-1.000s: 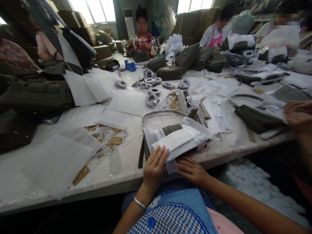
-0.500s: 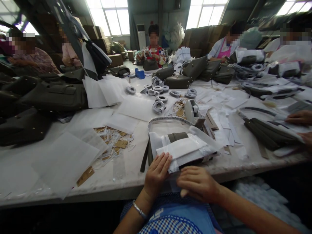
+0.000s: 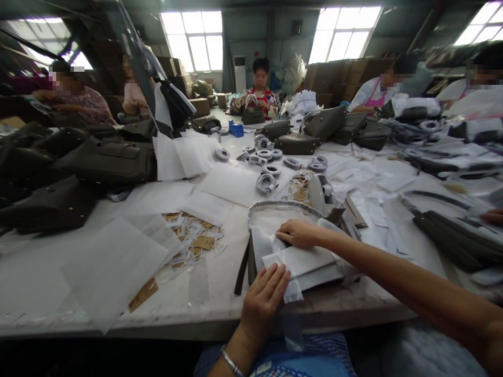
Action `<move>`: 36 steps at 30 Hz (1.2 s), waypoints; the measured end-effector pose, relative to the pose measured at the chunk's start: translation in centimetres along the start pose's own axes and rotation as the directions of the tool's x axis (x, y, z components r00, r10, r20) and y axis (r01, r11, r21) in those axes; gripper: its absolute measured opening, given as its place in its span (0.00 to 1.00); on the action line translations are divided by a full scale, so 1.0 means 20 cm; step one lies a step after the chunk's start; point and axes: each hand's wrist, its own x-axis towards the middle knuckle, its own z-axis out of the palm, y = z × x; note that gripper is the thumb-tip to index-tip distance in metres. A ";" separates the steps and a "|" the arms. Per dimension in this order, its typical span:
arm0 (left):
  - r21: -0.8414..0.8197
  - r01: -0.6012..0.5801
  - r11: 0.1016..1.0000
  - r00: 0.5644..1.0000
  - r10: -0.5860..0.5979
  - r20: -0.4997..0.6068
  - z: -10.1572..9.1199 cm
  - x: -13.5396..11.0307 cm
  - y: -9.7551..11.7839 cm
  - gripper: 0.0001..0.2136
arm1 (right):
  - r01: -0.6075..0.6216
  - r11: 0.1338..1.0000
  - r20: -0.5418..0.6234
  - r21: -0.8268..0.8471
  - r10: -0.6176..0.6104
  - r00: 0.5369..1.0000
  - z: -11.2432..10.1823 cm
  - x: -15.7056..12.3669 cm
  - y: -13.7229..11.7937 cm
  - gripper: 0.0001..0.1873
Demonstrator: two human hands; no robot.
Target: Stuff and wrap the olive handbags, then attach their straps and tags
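Observation:
In front of me, a dark olive handbag (image 3: 251, 264) lies on the table, its front partly covered by white wrapping sheets. A folded white packet (image 3: 310, 260) rests across it, with clear tape (image 3: 293, 290) near its lower left end. My left hand (image 3: 267, 293) lies flat on that left end, fingers stretched out. Farther up, my right hand (image 3: 298, 233) reaches over the bag and touches the wrapping above the packet, fingers extended to the left. Its palm is hidden. The bag's wrapped handle (image 3: 285, 205) arches behind it.
Brown tags with white strings (image 3: 202, 242) and white sheets (image 3: 118, 267) lie to the left. Coiled wrapped straps (image 3: 266, 183) sit beyond the bag. Dark bags (image 3: 106, 159) are heaped at left. Several co-workers sit around the table; one's hand (image 3: 493, 215) is at the right edge.
My right hand has moved from the table's front edge up onto the wrapping above the packet. My left hand stays on the packet's left end. The camera view has shifted slightly.

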 end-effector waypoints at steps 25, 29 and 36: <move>-0.048 0.037 0.998 0.996 -0.033 0.085 -0.02 0.01 0.02 0.21 | 0.170 0.926 -0.464 -0.337 -0.321 0.826 0.77 -0.83 -0.43 0.22; -0.017 0.015 1.000 0.996 -0.013 0.085 -0.03 0.01 0.02 0.21 | 0.231 0.936 -0.615 -0.267 -0.350 0.707 0.75 -0.72 -0.43 0.14; 0.014 0.008 1.000 0.998 -0.009 0.059 -0.01 0.01 0.02 0.21 | 0.319 0.939 -0.700 -0.130 -0.315 0.641 0.65 -0.70 -0.50 0.07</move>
